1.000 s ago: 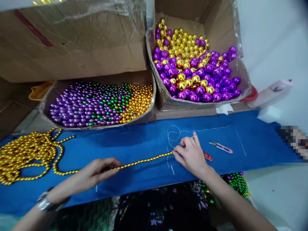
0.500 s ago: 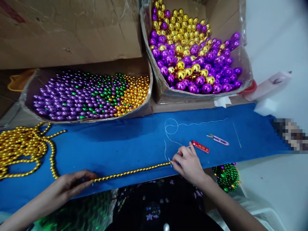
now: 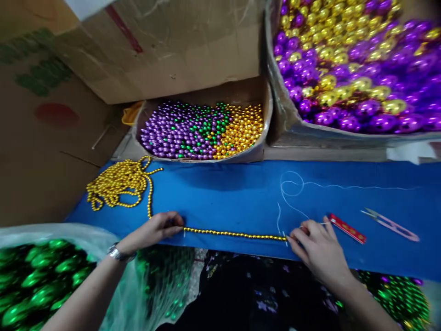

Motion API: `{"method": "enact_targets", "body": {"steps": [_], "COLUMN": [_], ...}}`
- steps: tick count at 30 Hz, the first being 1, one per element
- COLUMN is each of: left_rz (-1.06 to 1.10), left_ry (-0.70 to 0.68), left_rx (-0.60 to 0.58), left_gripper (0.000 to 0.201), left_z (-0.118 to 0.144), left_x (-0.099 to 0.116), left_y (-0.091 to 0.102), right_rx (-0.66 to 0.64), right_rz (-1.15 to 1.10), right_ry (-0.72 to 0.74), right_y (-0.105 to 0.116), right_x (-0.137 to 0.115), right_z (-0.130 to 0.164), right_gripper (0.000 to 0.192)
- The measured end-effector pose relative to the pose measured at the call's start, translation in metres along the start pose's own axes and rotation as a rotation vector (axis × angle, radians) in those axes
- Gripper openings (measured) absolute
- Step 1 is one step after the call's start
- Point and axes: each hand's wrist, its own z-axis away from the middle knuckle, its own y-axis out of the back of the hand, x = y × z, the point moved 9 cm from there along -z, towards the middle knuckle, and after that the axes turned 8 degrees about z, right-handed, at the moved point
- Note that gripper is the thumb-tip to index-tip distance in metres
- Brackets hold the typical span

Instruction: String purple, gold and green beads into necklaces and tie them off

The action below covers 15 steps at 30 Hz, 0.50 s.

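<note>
The left hand (image 3: 161,231) and right hand (image 3: 322,248) pinch a gold bead strand (image 3: 234,234) across the lower centre of the frame, apparently to keep it straight between 2 white marks (image 3: 184,234) on the blue desk (image 3: 220,197). Pink snips (image 3: 389,221) lie at right, seemingly for easy reach.

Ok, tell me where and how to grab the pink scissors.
Best by the pink handle, probably from the right and above: the scissors lie flat on the blue cloth, handle end to the right, metal tips pointing left and away from the person.
</note>
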Motion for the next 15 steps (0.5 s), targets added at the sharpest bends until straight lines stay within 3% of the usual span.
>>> {"method": "enact_targets", "body": {"steps": [15], "left_rz": [-0.148], "left_ry": [-0.029], "left_rx": [0.019], "left_gripper": [0.022], "left_z": [-0.0020], "left_x": [-0.0099], "left_y": [-0.0004], "right_rx": [0.013], "right_rz": [0.031], "right_ry": [0.047], "right_y": [-0.0028], "right_x": [-0.0023], "right_z": [0.0012], "right_gripper": [0.024]}}
